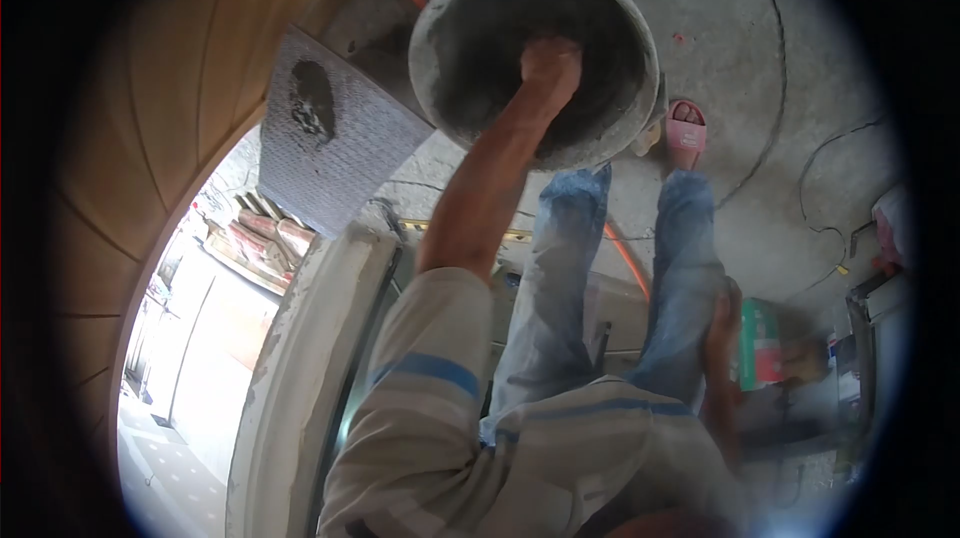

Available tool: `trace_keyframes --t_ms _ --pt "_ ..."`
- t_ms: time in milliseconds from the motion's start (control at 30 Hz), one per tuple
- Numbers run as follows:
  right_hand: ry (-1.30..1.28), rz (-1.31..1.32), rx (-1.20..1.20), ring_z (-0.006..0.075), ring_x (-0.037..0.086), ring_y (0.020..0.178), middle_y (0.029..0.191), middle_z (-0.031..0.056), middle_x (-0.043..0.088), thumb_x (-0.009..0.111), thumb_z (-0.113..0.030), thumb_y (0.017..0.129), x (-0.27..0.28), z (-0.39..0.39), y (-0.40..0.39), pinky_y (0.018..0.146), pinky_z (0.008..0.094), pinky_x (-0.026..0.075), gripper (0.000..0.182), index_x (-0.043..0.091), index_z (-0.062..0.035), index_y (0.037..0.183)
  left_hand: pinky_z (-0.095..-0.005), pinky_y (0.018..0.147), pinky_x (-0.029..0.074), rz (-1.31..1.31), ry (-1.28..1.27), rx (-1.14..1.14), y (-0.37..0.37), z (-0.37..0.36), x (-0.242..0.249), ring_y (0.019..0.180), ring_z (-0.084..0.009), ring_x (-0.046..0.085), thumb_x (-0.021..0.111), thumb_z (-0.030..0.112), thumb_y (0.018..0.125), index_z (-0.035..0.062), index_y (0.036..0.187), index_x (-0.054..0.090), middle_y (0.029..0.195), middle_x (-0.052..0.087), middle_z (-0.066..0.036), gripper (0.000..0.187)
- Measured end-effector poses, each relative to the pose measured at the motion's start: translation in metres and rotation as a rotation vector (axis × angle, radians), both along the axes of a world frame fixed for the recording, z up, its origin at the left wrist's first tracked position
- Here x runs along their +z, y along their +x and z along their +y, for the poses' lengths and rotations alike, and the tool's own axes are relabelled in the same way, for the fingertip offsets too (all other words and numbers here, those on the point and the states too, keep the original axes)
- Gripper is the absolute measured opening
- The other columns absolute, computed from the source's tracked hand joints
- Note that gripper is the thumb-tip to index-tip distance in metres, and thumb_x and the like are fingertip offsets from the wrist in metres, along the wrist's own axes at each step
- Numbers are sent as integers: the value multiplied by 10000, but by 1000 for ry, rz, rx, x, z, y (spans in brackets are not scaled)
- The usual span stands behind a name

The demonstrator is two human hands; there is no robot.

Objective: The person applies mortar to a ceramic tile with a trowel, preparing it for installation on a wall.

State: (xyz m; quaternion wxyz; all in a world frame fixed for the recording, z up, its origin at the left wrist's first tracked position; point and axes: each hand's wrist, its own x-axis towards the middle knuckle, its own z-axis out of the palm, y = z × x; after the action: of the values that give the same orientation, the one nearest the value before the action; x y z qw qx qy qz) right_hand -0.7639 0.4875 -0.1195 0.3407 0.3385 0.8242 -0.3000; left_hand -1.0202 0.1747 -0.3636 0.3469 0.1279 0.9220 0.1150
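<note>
My left hand (552, 63) reaches down inside a large round grey bucket (640, 43) with a dark, cement-smeared inside. The hand looks closed, knuckles up; its fingertips and anything in them are hidden. My right hand (727, 300) lies against the outer side of my right leg near the knee, blurred, its fingers not clear. Left of the bucket is a grey textured tile (345, 158), tilted, with a dark wet dab of mortar (314, 98) near its upper end.
A curved wooden-plank surface (150, 118) runs along the left, above a pale ledge (300, 368). My pink slipper (686, 133) stands right of the bucket. A dark cable (775, 88) crosses the concrete floor. A green and red package (760, 343) lies at the right.
</note>
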Motion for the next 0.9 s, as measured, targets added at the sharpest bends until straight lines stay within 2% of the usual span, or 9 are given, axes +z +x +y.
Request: trace_keyframes --t_ms 167,300,367,433,600,733,800,867,900 --pt "-32 -63 -167 420 485 1094 1213 250 497 397 -258 950 -1 -17 1 941 429 376 427 442 32 1260 -440 763 526 -254 -18 -80 28 -35 66 918 -362 630 521 88 813 30 876 669 942 653 -188 171" --pt "32 96 498 418 472 1105 1282 229 437 421 -206 915 -27 -34 37 925 453 400 463 359 -26 1336 -445 773 520 -199 -182 51 15 -58 142 920 -374 625 497 81 824 16 951 638 1030 614 -219 201" --pt "162 -403 305 412 474 1108 1299 225 417 432 -216 901 -7 -69 -7 927 449 399 481 360 -25 1336 -447 781 517 -95 -258 67 -1 -54 136 913 -377 625 501 85 823 13 968 628 1043 603 -229 207" --pt "127 -395 271 411 469 1118 1288 228 427 431 -226 901 -16 -61 7 935 451 392 485 361 -28 1337 -393 771 532 84 -246 -120 -37 -47 113 898 -324 646 529 83 807 53 795 677 940 646 -150 152" --pt "25 -93 261 413 468 1126 1252 236 457 433 -233 897 -41 -21 53 938 456 388 488 366 -39 1341 -439 822 495 -79 -195 -289 -5 -61 4 860 -355 640 536 121 805 21 876 670 942 641 -220 182" --pt "24 -140 139 417 478 1115 1238 239 469 434 -233 894 -30 -16 39 936 459 388 486 374 -47 1339 -437 823 485 -202 -253 -6 49 -71 4 813 -313 656 573 128 779 66 768 697 861 672 -181 139" --pt "30 -157 133 417 481 1111 1240 238 468 435 -233 894 -32 -21 30 937 459 388 484 378 -52 1339 -412 775 515 -293 -239 -257 66 -72 -12 858 -299 655 561 113 794 49 794 690 895 662 -196 145" --pt "45 -246 118 408 485 1114 1237 230 474 435 -228 891 -30 -22 21 933 458 393 478 384 -71 1340 -386 637 540 -609 -127 201 66 -44 -6 851 -288 660 518 78 825 7 813 657 900 642 -213 157" --pt "49 -233 119 408 485 1114 1237 230 474 435 -228 891 -30 -20 20 933 458 393 478 384 -71 1340 -386 547 536 -783 -23 914 62 -23 11 798 -292 666 488 57 840 -18 805 631 871 632 -215 165"
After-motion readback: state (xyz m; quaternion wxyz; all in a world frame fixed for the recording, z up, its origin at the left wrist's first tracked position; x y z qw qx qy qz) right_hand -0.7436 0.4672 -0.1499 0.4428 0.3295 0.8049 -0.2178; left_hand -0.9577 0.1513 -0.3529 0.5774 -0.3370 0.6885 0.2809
